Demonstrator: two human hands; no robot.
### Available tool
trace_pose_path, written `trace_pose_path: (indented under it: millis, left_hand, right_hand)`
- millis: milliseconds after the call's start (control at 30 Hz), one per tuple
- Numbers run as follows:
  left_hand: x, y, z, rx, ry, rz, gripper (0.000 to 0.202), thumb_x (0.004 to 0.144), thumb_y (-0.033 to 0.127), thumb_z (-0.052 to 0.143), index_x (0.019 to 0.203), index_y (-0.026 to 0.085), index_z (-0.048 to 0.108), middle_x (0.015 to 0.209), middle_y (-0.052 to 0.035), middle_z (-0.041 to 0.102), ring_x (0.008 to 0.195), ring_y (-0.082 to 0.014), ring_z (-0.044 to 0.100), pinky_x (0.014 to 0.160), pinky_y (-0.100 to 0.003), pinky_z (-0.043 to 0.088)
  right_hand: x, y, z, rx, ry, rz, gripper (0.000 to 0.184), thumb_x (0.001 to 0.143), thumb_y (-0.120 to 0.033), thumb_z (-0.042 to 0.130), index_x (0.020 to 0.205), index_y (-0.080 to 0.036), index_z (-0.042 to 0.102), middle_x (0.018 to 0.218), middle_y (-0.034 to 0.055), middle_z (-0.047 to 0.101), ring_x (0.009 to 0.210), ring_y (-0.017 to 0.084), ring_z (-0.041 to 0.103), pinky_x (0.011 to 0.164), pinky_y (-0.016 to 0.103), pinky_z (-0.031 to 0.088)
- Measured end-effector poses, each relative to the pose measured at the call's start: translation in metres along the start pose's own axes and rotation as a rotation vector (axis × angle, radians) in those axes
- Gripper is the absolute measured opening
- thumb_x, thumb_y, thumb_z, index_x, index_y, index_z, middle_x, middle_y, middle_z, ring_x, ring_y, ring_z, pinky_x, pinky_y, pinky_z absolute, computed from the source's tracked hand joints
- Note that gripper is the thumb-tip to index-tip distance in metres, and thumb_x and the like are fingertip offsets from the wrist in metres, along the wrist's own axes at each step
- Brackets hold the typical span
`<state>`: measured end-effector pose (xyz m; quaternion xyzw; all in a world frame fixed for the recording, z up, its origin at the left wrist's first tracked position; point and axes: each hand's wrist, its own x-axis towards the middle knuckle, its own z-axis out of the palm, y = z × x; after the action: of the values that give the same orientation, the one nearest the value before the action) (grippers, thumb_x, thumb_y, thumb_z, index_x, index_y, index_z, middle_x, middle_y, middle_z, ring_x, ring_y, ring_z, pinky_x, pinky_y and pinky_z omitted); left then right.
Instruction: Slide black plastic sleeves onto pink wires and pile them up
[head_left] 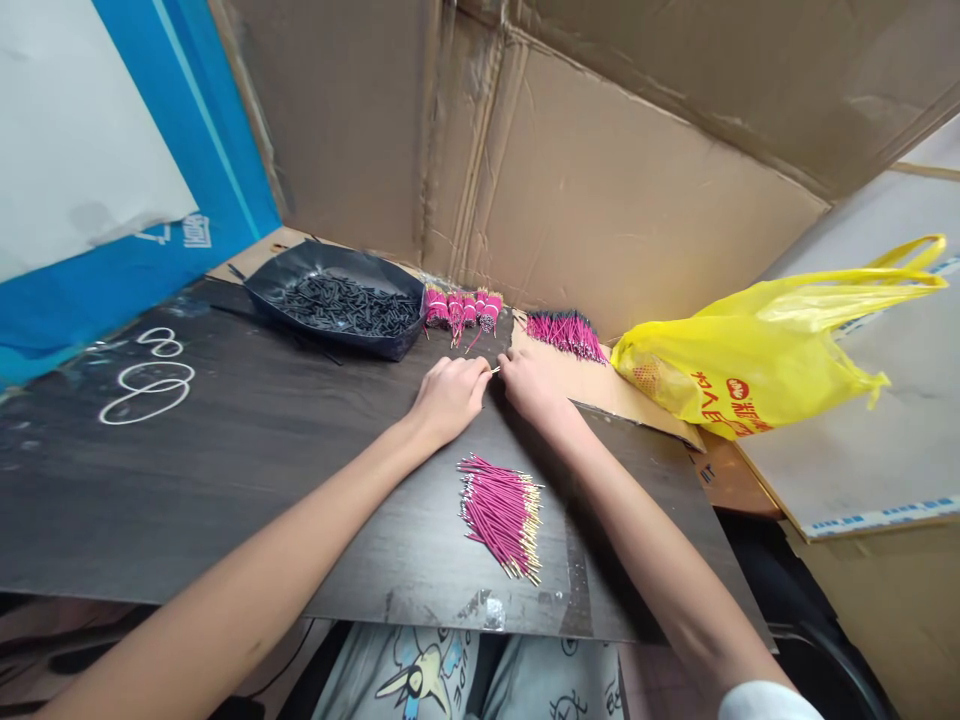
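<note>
a thin wire (pixel 495 371) sits pinched between left hand (pixel 448 396) and right hand (pixel 531 385).

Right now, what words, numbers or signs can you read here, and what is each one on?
"8": drawn twice in white, lying sideways, on the dark board.
Red characters and an oval logo on the yellow bag: upside down, too blurred to read.
White characters on the blue box: cut off, unreadable.
Letters beside the cartoon on the trousers: too small to read.
</note>
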<state>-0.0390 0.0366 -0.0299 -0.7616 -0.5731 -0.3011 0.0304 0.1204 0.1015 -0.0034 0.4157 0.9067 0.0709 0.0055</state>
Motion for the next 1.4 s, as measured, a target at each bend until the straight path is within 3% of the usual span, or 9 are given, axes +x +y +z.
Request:
trace_pose_path:
  millis: [233,300,400,467,567,667,1067,1400]
  left_hand:
    - [0.000,0.002,-0.004,-0.073,0.001,0.007,0.024,0.105,0.024,0.044,0.099,0.017,0.066,0.091,-0.0107,0.073,0.086,-0.0278,0.066,0.085,-0.041,0.044]
    - [-0.001,0.003,-0.007,-0.113,-0.007,0.018,0.023,0.105,0.024,0.044,0.097,0.018,0.065,0.091,-0.0088,0.073,0.085,-0.0262,0.065,0.084,-0.039,0.044]
    - [-0.002,0.009,-0.011,-0.191,-0.045,0.054,0.022,0.104,0.026,0.046,0.094,0.019,0.064,0.085,-0.0048,0.071,0.080,-0.0227,0.064,0.078,-0.035,0.045]
    - [-0.004,0.015,-0.012,-0.265,-0.087,0.086,0.021,0.103,0.028,0.048,0.092,0.020,0.063,0.079,-0.0025,0.066,0.074,-0.0201,0.061,0.073,-0.032,0.044]
    - [-0.006,0.026,-0.013,-0.427,-0.129,0.120,0.021,0.099,0.030,0.051,0.087,0.019,0.064,0.071,-0.0006,0.057,0.063,-0.0169,0.051,0.064,-0.031,0.039]
    - [-0.007,0.032,-0.012,-0.449,-0.151,0.168,0.021,0.097,0.030,0.052,0.086,0.019,0.066,0.068,0.0000,0.052,0.061,-0.0159,0.049,0.064,-0.032,0.038]
    - [-0.009,0.033,-0.010,-0.462,-0.210,0.222,0.020,0.095,0.029,0.053,0.091,0.019,0.069,0.073,-0.0010,0.059,0.066,-0.0159,0.053,0.065,-0.031,0.040]
    - [-0.009,0.033,-0.012,-0.457,-0.197,0.217,0.019,0.094,0.029,0.054,0.090,0.019,0.070,0.072,-0.0006,0.059,0.065,-0.0156,0.053,0.065,-0.031,0.041]
  right_hand:
    - [-0.011,0.005,0.014,0.167,0.077,0.053,0.027,0.098,-0.003,0.040,0.118,-0.007,0.059,0.124,0.0249,0.061,0.115,0.030,0.057,0.097,0.041,0.047]
    - [-0.026,0.010,0.015,0.259,0.109,0.074,0.022,0.102,-0.009,0.039,0.115,-0.008,0.056,0.117,0.0219,0.064,0.107,0.028,0.060,0.093,0.038,0.049]
    - [-0.062,0.015,0.019,0.450,0.149,0.091,0.020,0.109,-0.021,0.033,0.109,-0.015,0.052,0.102,0.0101,0.067,0.093,0.020,0.062,0.085,0.030,0.050]
    - [-0.087,0.016,0.023,0.787,0.215,0.107,0.021,0.109,-0.033,0.040,0.103,-0.018,0.053,0.094,0.0045,0.065,0.086,0.016,0.062,0.080,0.027,0.050]
    - [-0.109,0.018,0.026,1.360,0.231,0.187,0.031,0.098,-0.049,0.061,0.097,-0.019,0.056,0.082,-0.0001,0.060,0.065,0.012,0.054,0.060,0.024,0.044]
    - [-0.112,0.023,0.023,1.602,0.189,0.223,0.040,0.085,-0.053,0.077,0.095,-0.018,0.059,0.073,-0.0030,0.056,0.055,0.010,0.047,0.051,0.023,0.039]
    - [-0.111,0.022,0.010,1.682,0.129,0.223,0.035,0.079,-0.044,0.080,0.090,-0.017,0.062,0.070,-0.0032,0.059,0.053,0.008,0.049,0.050,0.024,0.040]
    - [-0.112,0.026,0.014,1.743,0.096,0.223,0.027,0.076,-0.033,0.080,0.091,-0.017,0.063,0.069,-0.0039,0.060,0.053,0.008,0.049,0.051,0.022,0.040]
